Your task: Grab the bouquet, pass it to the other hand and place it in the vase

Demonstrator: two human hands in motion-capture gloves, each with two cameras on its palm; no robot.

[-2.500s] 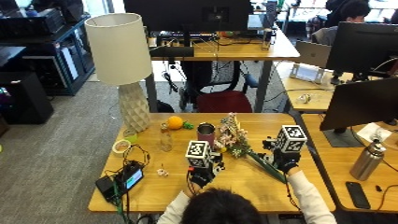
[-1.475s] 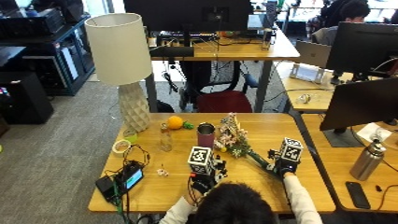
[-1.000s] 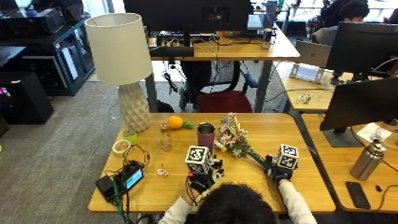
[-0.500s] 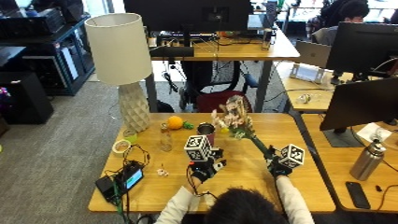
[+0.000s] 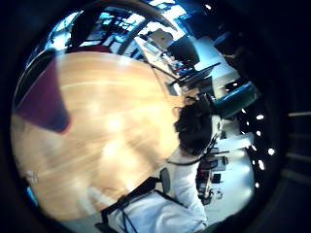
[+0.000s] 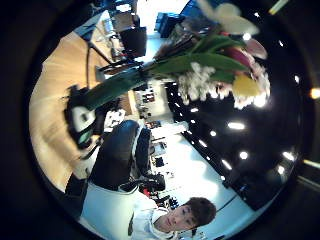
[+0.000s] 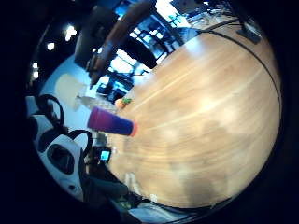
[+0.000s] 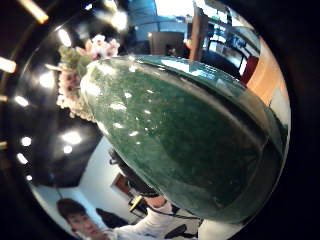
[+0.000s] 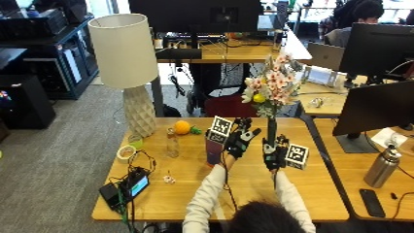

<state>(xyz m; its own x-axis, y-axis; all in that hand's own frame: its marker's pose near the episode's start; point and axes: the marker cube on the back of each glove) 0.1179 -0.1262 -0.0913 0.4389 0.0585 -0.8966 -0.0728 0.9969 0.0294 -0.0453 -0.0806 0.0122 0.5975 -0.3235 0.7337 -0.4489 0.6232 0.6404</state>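
Raised since a moment ago, the bouquet point(image 9: 271, 92) now stands upright at centre frame, its stem gripped in the right hand point(image 9: 274, 154), whose fingers curl round it. Just left, the left hand point(image 9: 240, 141) has come up beside the stem with fingers spread, holding nothing, so the handover looks about to begin. Behind it, on the surface point(image 9: 194, 189), waits the purple vase point(image 9: 214, 150).

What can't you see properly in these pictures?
- Vase: outside view, the left hand covers part of it.
- Right hand: outside view, too small to show its fingers around the bouquet stem.
- Small white thing near the cables: outside view, too small to name.
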